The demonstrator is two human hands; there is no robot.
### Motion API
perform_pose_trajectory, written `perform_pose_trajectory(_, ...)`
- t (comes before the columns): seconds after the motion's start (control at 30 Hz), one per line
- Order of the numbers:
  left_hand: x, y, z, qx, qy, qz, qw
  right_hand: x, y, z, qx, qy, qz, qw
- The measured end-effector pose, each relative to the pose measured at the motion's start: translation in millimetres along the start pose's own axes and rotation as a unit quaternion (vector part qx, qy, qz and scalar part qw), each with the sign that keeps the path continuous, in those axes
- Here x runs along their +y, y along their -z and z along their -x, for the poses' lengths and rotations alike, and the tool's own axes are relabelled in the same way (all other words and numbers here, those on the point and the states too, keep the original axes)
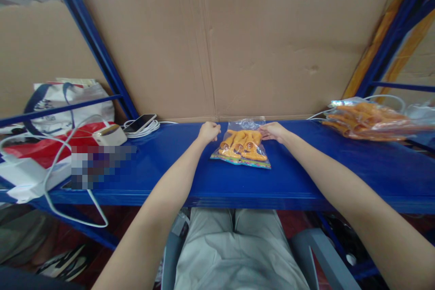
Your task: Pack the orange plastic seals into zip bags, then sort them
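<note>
A small clear plastic bag (243, 145) holding several orange pieces lies on the blue shelf (306, 176), its open end toward the cardboard. My left hand (208, 132) is curled closed at the bag's far left corner. My right hand (273, 131) pinches the far right corner of the same bag. Whether the left fingers actually grip the plastic is hard to make out.
A pile of filled bags with orange pieces (369, 120) lies at the right. At the left are a phone (140, 123), coiled white cables (144, 130), a white charger (110, 135) and a tote bag (73, 99). A cardboard sheet (254, 50) backs the shelf.
</note>
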State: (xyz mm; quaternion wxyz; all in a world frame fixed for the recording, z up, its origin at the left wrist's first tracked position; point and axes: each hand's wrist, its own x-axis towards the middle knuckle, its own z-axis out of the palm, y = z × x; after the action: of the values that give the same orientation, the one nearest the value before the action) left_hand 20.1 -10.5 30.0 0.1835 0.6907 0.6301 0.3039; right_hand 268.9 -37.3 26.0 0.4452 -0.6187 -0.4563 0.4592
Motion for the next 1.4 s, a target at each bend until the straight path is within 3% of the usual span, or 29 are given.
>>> perform_pose_trajectory(0.2, -2, -16.8, -3, 0.038, 0.014, 0.089, 0.995, 5, -3, -3, -0.008, 0.026, -0.017, 0.999)
perform_pose_trajectory(0.37, -6, -25.0, -6, 0.026, 0.04, 0.165, 0.985, 9, -1, -5, -0.076, 0.045, -0.029, 0.996)
perform_pose_trajectory(0.6, -12, -18.0, -12, 0.011, 0.055, 0.179, 0.982, 15, 1, -12, -0.168, 0.072, -0.018, 0.983)
perform_pose_trajectory(1.07, -16, -8.5, -13, -0.004, 0.089, 0.199, 0.976, 13, 0, -12, -0.15, 0.068, -0.047, 0.985)
perform_pose_trajectory(1.23, -20, -3.2, -12, -0.03, 0.051, 0.194, 0.979, 15, 0, -14, -0.137, 0.082, -0.041, 0.986)
perform_pose_trajectory(1.4, -22, -6.1, -14, -0.019, -0.011, 0.079, 0.997, 17, -6, -17, -0.126, 0.133, 0.009, 0.983)
